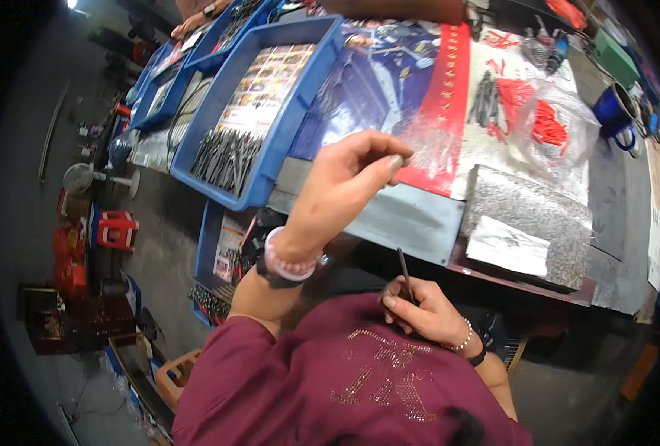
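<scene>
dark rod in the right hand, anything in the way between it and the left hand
Nothing visible stands between the left hand and the dark rod held in the right hand. The grey bench edge shows in the gap, seemingly behind it, though one view cannot settle the depth.

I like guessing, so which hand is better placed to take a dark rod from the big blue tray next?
Probably the left hand. It is raised, nearer the dark rods in the blue tray, and looks empty. The right hand is near the maroon shirt, holding a thin rod.
</scene>
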`<action>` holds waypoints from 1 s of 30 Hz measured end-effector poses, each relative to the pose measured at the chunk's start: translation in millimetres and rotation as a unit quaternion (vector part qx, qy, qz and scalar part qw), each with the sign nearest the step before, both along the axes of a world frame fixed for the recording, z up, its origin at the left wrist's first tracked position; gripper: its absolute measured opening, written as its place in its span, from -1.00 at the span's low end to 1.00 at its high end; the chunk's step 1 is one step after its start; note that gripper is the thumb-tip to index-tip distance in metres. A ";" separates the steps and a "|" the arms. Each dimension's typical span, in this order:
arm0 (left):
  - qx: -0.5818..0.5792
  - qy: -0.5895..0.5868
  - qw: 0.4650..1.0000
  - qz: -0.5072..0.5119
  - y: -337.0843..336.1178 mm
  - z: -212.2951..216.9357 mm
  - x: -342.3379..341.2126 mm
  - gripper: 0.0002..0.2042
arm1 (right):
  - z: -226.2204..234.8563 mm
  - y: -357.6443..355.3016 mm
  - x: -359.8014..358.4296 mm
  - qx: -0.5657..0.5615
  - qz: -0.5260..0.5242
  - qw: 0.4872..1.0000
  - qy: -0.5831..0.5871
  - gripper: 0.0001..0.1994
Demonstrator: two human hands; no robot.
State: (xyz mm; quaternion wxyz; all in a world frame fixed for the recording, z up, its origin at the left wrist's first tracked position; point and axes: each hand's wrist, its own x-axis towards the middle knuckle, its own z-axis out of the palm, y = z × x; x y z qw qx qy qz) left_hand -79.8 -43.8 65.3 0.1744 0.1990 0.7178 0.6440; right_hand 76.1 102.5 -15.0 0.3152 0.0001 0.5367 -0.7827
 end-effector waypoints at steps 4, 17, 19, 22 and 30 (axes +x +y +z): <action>-0.063 0.075 0.994 -0.052 65.8 -22.8 -36.1 -0.79 | -8.2 30.9 32.8 0.017 -0.092 0.995 -0.017 -0.80; -0.448 0.203 0.870 -0.026 190.3 -83.9 -146.2 -0.75 | -21.1 67.7 74.9 0.017 -0.230 0.973 -0.009 -0.81; -0.454 0.216 0.862 -0.060 191.0 -85.4 -149.8 -0.72 | -14.7 72.6 73.3 0.024 -0.235 0.972 -0.017 -0.82; -0.475 0.255 0.839 -0.073 190.2 -90.5 -152.4 -0.72 | 2.5 86.0 71.5 0.097 -0.228 0.969 0.014 -0.82; -0.418 0.297 0.858 -0.033 155.4 -90.6 -152.8 -0.73 | 70.2 157.4 43.5 0.477 -0.279 0.795 0.250 -0.86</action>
